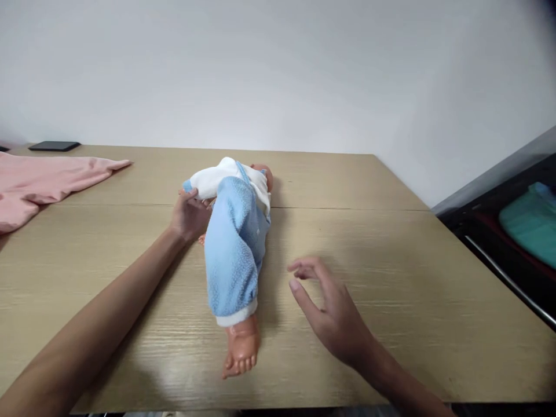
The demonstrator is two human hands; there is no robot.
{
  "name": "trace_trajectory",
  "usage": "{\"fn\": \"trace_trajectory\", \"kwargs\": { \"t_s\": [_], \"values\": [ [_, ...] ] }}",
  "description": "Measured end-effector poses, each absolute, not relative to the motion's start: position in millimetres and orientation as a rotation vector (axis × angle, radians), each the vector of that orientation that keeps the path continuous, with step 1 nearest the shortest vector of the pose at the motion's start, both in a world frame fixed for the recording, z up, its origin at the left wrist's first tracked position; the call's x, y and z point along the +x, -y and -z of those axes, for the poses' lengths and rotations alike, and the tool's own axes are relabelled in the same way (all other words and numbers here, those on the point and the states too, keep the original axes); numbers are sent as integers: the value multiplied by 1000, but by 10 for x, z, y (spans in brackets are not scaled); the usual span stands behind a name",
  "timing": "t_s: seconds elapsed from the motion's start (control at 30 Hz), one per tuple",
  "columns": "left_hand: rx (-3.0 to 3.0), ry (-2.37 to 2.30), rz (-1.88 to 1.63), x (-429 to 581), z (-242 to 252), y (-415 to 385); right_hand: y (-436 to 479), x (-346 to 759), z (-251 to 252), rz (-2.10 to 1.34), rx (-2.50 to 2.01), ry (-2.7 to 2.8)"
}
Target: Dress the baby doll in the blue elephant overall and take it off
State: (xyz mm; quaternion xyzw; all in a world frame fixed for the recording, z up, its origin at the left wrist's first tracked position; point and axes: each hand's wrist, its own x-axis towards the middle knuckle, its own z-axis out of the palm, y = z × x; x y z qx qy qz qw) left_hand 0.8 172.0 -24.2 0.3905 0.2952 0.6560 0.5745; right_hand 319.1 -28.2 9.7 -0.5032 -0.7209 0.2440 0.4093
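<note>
A baby doll (237, 243) in a white top and fuzzy blue overalls lies on its side on the wooden table, its head at the far end and mostly hidden. One bare foot (242, 347) sticks out of the white cuff near the table's front edge. My left hand (191, 215) is closed around the doll's sleeved arm by its blue cuff; some of its fingers are hidden behind the doll. To the right of the doll, apart from it, my right hand (328, 310) hovers with curved fingers spread and nothing between them.
A pink cloth (52, 182) is spread at the table's left, with a dark phone-like slab (54, 146) behind it. The wooden table (391, 278) meets a white wall at the back. Beyond its right edge, green fabric (532, 223) lies on something dark.
</note>
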Motion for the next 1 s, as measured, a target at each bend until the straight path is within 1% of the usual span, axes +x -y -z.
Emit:
{"fn": "trace_trajectory", "kwargs": {
  "t_s": [0.2,0.3,0.43,0.6,0.67,0.8,0.9,1.0],
  "values": [
    [805,-668,-1486,33,225,-1629,-593,2812,-223,-551,-1102,1823],
    [749,-646,-1444,35,216,-1638,-932,2665,-233,-518,-1088,1794],
    [742,-646,-1435,33,201,-1668,-1173,2627,-271,-495,-1122,1802],
    [750,-650,-1413,40,182,-1707,-1247,2553,-293,-509,-916,1794],
    [756,-646,-1395,37,179,-1716,-1252,2476,-259,-578,-848,1749],
    [738,-647,-1396,12,188,-1732,-1284,2368,-160,-884,-851,1616],
    [734,-693,-1404,-36,216,-1744,-1319,2369,-146,-1049,-820,1595],
    [781,-733,-1347,-105,266,-1765,-1311,2430,-196,-1016,-895,1636]
  ]
}}
